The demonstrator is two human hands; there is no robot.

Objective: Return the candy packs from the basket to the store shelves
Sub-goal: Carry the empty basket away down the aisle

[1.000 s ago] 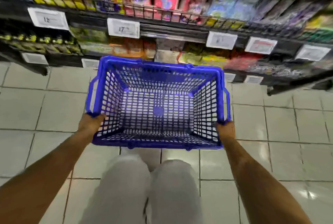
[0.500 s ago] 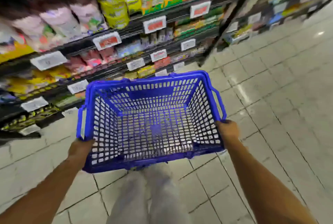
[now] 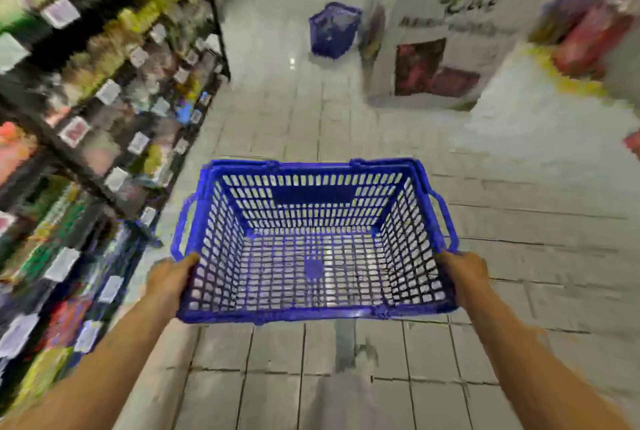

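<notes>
I carry a blue plastic mesh basket (image 3: 313,166) in front of me above the tiled floor. Nothing lies inside it; the floor shows through its bottom. My left hand (image 3: 171,277) grips the basket's near left corner. My right hand (image 3: 465,273) grips its near right corner. Both side handles hang folded down. The store shelves (image 3: 104,90) with blurred candy packs and white price tags run along my left side.
A stack of blue baskets (image 3: 334,29) stands on the floor farther down the aisle. A white display stand (image 3: 440,45) with dark posters rises at the right, with blurred red goods beyond it. Grey tiled floor (image 3: 277,124) stretches ahead.
My view has swung right, from facing the shelves to looking down the aisle. The shelves now sit on my left. Both hands keep the same grip on the basket.
</notes>
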